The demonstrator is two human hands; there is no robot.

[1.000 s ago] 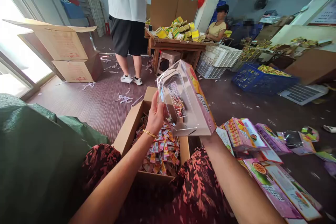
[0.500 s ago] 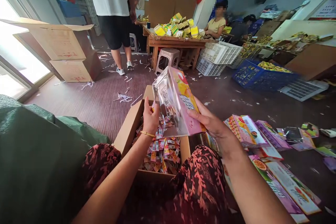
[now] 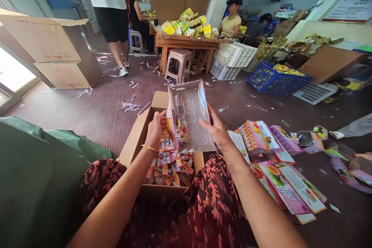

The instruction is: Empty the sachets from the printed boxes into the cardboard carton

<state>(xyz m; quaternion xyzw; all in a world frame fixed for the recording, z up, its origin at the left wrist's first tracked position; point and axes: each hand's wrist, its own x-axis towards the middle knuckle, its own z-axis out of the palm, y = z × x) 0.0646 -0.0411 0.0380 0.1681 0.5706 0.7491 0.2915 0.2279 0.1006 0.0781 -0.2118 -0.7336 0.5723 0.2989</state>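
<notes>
Head view: both hands hold a clear plastic display box with a pink printed side (image 3: 190, 118) upright over an open brown cardboard carton (image 3: 136, 139) that sits on the floor between the person's knees. The left hand (image 3: 155, 130) has its fingers curled around the box's left, pink edge, a thin gold bangle (image 3: 149, 148) on its wrist. The right hand (image 3: 216, 131) lies flat-fingered against the box's right edge, thumb in front, gripping it from the side. The box's open face is turned toward the camera, and a few small packets show through the plastic near its lower left corner. The carton beneath is filled with small multicoloured sachets (image 3: 170, 166), red, pink and yellow.

On the floor just right of the right forearm lies a spread of flattened pink and purple printed cartons (image 3: 279, 178), some overlapping. Farther right, a blue plastic crate (image 3: 276, 79) holds yellow items, with white plastic crates (image 3: 232, 60) beside a wooden table (image 3: 186, 42) piled with yellow and green packets. A pink plastic stool (image 3: 178, 64) stands before the table. To the left sits a large open cardboard box (image 3: 52, 46); a person in a white shirt and black shorts (image 3: 109, 7) stands near it, and other people sit at the table. Paper scraps litter the dark ribbed floor (image 3: 99, 112).
</notes>
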